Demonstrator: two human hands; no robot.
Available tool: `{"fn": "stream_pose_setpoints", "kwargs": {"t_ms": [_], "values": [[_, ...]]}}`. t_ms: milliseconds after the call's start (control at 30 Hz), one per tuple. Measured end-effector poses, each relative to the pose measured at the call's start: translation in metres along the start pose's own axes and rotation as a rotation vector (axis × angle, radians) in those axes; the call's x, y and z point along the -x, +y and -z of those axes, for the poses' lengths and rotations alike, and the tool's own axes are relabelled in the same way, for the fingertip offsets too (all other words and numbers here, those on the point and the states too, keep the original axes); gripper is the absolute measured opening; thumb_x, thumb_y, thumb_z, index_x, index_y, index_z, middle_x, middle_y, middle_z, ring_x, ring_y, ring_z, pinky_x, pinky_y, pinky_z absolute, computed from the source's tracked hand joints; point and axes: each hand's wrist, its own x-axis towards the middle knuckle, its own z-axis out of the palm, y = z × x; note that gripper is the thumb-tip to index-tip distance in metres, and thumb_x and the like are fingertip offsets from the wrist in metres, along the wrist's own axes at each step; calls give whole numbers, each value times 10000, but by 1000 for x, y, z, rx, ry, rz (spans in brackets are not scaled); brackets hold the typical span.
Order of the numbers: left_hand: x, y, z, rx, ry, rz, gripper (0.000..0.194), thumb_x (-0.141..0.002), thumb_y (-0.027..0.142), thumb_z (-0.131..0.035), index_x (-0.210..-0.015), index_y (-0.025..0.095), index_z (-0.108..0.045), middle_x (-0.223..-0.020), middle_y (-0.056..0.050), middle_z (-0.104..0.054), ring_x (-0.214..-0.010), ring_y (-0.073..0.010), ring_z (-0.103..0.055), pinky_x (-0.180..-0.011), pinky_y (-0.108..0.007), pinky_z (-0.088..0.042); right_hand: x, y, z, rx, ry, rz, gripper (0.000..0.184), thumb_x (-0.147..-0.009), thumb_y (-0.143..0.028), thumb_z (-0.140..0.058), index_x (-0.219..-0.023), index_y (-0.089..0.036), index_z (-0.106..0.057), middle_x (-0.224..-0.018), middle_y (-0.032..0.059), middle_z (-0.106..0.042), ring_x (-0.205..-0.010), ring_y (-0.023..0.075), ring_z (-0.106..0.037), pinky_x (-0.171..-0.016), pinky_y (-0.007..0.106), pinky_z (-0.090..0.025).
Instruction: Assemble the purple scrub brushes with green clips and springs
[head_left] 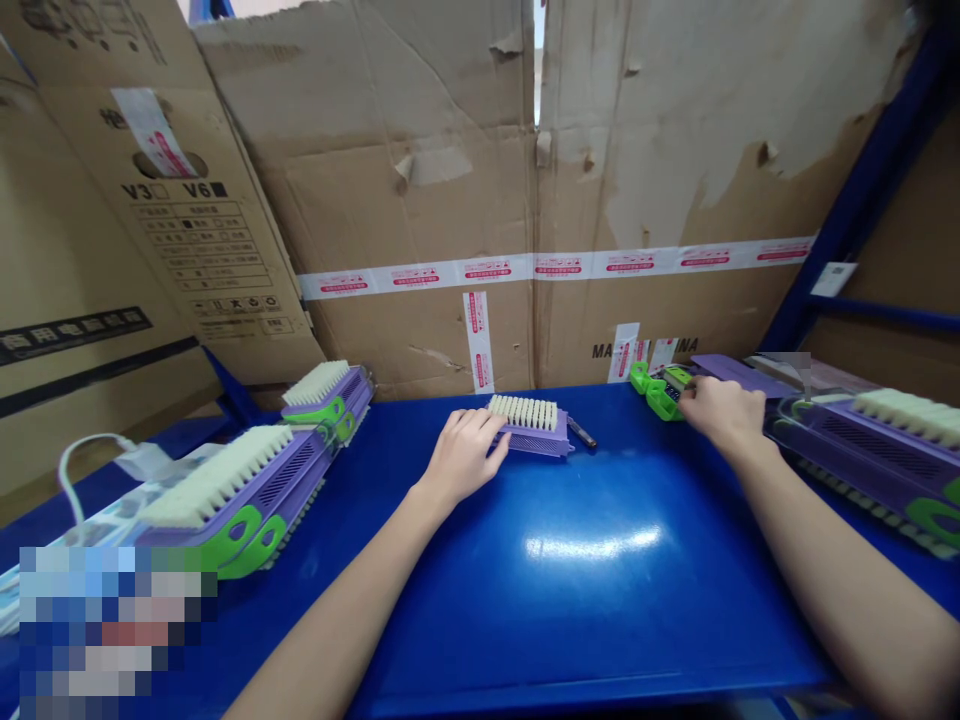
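Observation:
My left hand [469, 452] is closed round the left end of a purple brush piece [534, 440] with rows of cream bristles on top, at the middle of the blue table. Its thumb lies along the near side. A small dark, pen-like thing [583, 433] lies just right of that piece. At the back right, my right hand [726, 408] has its fingers curled down beside bright green plastic parts [663, 400]. Its fingertips are partly hidden, so what they pinch is unclear.
Purple-and-green brush units with cream bristles stand on the left [281, 485], the back left [341, 400] and the right [862, 440]. A white cable [67, 455] curves at far left. Cardboard sheets [405, 200] wall off the back of the blue table [480, 610].

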Motion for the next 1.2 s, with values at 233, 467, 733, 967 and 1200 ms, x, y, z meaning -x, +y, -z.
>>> {"fn": "stream_pose_setpoints", "kwargs": {"t_ms": [233,467,733,967,1200], "values": [[0,-2,-1,-22,-8,19,193,-889,245,-455,-985,171,-606,-932,-75,-654,-890,-214,-595,-804,-377,-436,3,-14,3,-18,158,120,390,-873,-273,-338,-1063,-127,-646,-915,194,-677,-899,326,-609,-770,419,-359],[3,-11,-7,-82,-32,111,201,-873,268,-476,-1015,176,-584,-956,-87,-626,-914,-221,-585,-801,-369,-443,36,-69,-6,-271,176,693,514,-894,-467,-368,-1260,-139,-519,-1193,158,-605,-1111,284,-530,-920,408,-371],[5,-16,-8,-103,15,140,202,-871,256,-477,-1033,177,-567,-975,-85,-641,-921,-229,-589,-812,-373,-442,86,-122,-16,-476,-1,963,550,-835,-402,-517,-1325,-175,-413,-1259,157,-516,-1137,286,-489,-912,442,-419],[4,-18,-8,-116,36,180,230,-876,232,-448,-1075,170,-546,-1017,-90,-639,-938,-232,-591,-809,-371,-446,83,-115,-15,-555,-19,986,534,-821,-383,-532,-1307,-200,-405,-1252,139,-507,-1121,287,-494,-917,458,-425],[5,-21,-8,-80,-90,236,345,-850,198,-444,-1190,151,-482,-1135,-119,-601,-1040,-259,-557,-860,-401,-443,84,-118,-21,-683,-74,968,574,-798,-346,-567,-1319,-186,-387,-1260,145,-501,-1151,271,-484,-957,444,-411]]}}
